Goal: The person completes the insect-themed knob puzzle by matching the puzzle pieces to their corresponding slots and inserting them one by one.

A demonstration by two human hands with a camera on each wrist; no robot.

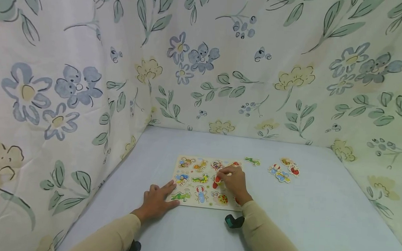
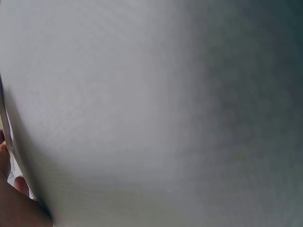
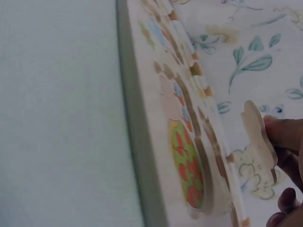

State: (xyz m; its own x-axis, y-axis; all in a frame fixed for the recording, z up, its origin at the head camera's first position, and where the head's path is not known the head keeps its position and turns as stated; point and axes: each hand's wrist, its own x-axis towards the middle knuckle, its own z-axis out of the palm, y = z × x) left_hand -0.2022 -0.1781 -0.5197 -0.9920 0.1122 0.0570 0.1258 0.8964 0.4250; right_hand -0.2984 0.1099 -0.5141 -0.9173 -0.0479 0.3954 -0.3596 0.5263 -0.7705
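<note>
A wooden insect puzzle board (image 1: 192,203) lies flat on the table, with bee, caterpillar, grasshopper, beetle and snail pictures on it. My left hand (image 1: 155,201) rests at its lower left corner, index finger and thumb touching the edge. Part of that same hand (image 2: 21,203) shows at the bottom left of the left wrist view. Over the right side of the board, my right hand (image 1: 233,181) pinches a red puzzle piece (image 1: 216,182). In the right wrist view the puzzle piece (image 3: 258,135) is raised off the board and tilted, its plain wooden side showing.
A loose green grasshopper piece (image 1: 252,161) lies just beyond the board's upper right corner. Farther right is a small cluster of insect pieces (image 1: 283,176). Floral cloth (image 1: 222,96) hangs behind and at both sides of the white table (image 1: 317,211).
</note>
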